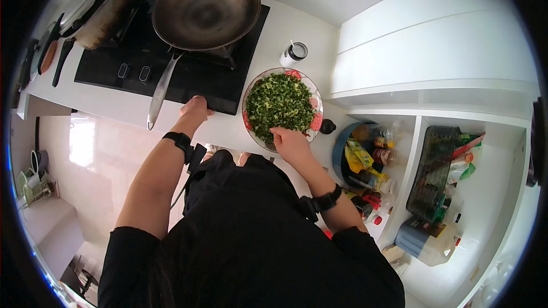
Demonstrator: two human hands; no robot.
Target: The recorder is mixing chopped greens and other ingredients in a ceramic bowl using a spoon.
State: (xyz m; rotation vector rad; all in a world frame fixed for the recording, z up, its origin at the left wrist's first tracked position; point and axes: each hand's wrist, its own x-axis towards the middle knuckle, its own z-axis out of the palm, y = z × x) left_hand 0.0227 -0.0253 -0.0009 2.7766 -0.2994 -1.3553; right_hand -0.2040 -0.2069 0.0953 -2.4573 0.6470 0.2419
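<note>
A patterned plate or shallow bowl (318,94) full of chopped green leaves (280,107) stands on the counter, right of the cooktop. My right hand (293,144) is over its near rim, with the fingertips at the edge of the greens. Whether those fingers pinch anything is hidden. At the front edge of the black glass cooktop (252,51), my left hand (197,109) rests with the fingers turned down and mostly out of sight. Just left of it, the metal handle (164,87) of a dark wok (205,8) sticks out past the counter edge. The wok sits empty on a burner.
A lidded pot (107,17) stands on the left burner, its black handle pointing forward. Behind the plate is a small white jar (293,54) with a dark rim. A black cap-like object (328,126) lies right of the plate. An open cabinet (488,205) holds bottles and packets.
</note>
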